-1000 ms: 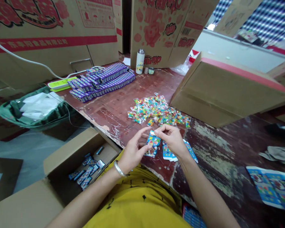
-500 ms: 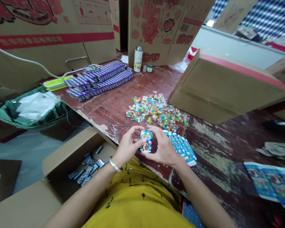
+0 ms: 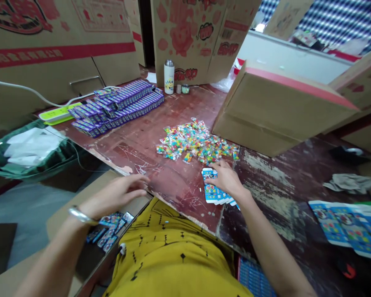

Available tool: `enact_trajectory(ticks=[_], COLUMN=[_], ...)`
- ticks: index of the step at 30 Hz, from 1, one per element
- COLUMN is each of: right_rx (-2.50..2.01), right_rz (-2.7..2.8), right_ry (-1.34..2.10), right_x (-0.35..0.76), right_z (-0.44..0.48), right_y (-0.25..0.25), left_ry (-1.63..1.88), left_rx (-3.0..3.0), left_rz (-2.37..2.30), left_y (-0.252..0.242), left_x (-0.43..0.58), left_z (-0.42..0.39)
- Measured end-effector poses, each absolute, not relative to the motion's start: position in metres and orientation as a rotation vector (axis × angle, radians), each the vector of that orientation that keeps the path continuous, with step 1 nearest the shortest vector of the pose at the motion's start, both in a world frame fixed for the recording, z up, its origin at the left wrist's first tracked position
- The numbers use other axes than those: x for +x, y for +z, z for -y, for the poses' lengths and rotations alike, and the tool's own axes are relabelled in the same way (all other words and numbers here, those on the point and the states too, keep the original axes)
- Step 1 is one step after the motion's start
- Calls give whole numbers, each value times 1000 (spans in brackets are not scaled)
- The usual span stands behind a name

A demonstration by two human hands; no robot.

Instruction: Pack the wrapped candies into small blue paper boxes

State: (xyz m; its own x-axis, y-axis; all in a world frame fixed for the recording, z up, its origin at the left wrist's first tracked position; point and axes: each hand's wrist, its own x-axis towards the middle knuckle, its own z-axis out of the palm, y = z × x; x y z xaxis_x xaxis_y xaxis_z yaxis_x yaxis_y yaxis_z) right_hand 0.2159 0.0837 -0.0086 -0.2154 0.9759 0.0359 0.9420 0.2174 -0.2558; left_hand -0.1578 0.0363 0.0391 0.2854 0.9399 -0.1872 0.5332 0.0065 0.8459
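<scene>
My left hand (image 3: 123, 192) is over the near edge of the table, above an open cardboard box (image 3: 103, 185). Its thumb and fingers are apart, and nothing shows in them. Small blue printed packs (image 3: 109, 233) lie inside that box, partly covered by the wrist and its silver bangle (image 3: 80, 214). On the table, my right hand (image 3: 227, 179) rests at a fanned stack of flat blue cartons (image 3: 210, 194). The thumb lies over the leftmost carton's face, with the fingers spread near its far end. The palm side is hidden.
Behind the cartons is a heap of clear candy packets (image 3: 191, 140). Purple small boxes (image 3: 120, 107) stand in rows at the left, near a white bottle (image 3: 169, 77). A large carton (image 3: 275, 111) occupies the right side; more blue flat cartons (image 3: 348, 227) lie at far right.
My hands have moved apart. The blue pack held between them has left them; the left hand is now over the cardboard box, the right at the flat cartons. The view has shifted slightly.
</scene>
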Motion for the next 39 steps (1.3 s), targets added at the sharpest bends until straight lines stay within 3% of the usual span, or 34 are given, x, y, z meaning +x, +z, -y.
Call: enact_trajectory(ticks=[4,11,16,24,29,39], right_rx=[-1760,-1553,-1409,-1140,-1234,-1190], right_rz=[2223,1579,1268,1627,1896,1289], right_ry=[295,842,1037,1315,1303,1040], right_x=[213,200,173,168,174,141], right_z=[-88,-76,-58,-34,-41,-25], right_y=[-9,11,27,37,53,15], left_ry=[495,855,1029,822,688,1223], left_rx=[1793,1902,1726,1037,1088,855], left_rz=[-1225,-1218,-1190,-596,-613,-910], left_y=[25,4,6,18,16,0], left_x=[-101,-8,13,-24,-34,-9], left_z=[-39,-20,-16,-32,-29,-17])
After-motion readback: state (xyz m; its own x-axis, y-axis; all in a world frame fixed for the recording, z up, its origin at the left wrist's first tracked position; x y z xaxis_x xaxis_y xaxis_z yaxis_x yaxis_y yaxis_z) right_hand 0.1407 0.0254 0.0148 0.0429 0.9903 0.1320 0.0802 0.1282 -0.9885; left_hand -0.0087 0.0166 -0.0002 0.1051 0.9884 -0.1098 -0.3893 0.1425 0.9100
